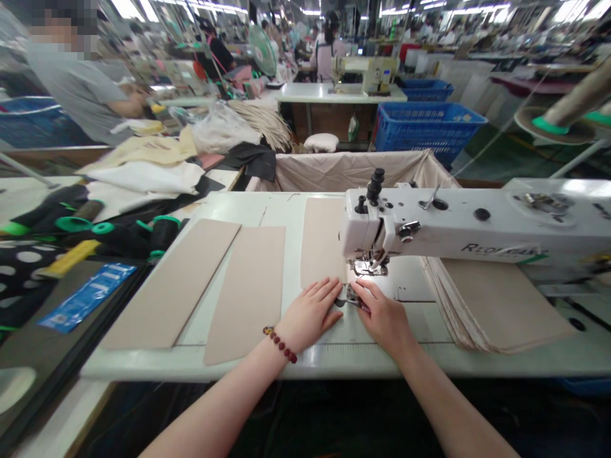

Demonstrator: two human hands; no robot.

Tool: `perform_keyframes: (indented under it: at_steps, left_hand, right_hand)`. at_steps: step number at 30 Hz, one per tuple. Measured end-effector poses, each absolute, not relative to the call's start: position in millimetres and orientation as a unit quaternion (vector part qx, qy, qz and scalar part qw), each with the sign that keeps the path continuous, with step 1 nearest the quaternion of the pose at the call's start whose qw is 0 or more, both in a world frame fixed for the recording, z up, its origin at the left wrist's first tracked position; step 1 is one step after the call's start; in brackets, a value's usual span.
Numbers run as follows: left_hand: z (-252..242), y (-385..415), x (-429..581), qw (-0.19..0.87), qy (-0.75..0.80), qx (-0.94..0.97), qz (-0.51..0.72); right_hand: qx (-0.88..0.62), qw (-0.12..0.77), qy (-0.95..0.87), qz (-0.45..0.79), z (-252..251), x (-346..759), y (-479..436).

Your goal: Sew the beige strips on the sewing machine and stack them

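Just in front of the needle of the white sewing machine, both hands are close together. My left hand lies flat with its fingers stretched over the near end of a beige fabric panel. My right hand has its fingers drawn together at a small dark and metal piece below the presser foot. Whether that piece is a loose tool or a machine attachment is unclear. Two more beige panels, one farther left and one nearer my left hand, lie flat on the table.
A stack of beige panels sits under the machine arm at right. Dark thread cones, cloth and a blue packet crowd the left. Behind the table are a cloth-lined bin and a blue crate. A person works at left.
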State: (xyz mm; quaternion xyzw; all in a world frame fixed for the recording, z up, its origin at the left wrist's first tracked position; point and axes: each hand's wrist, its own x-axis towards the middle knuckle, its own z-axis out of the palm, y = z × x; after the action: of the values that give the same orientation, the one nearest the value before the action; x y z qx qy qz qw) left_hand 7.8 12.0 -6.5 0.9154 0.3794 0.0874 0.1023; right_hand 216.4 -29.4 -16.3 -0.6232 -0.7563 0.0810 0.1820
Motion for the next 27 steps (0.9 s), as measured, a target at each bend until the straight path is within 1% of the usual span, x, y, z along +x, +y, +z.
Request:
perform_keyframes:
  at_steps: [10,16,27]
  left_hand:
    - [-7,41,11,0.113,0.398,0.904,0.103]
    - [-10,41,14,0.102,0.410,0.895,0.142]
    - [-13,42,16,0.088,0.420,0.891,0.148]
  right_hand:
    - [-0.625,0.185,-0.755,0.075,-15,215,-29]
    - [-0.626,0.182,-0.755,0.074,-16,215,-28]
    - [-0.626,0.179,-0.755,0.081,-16,216,-27]
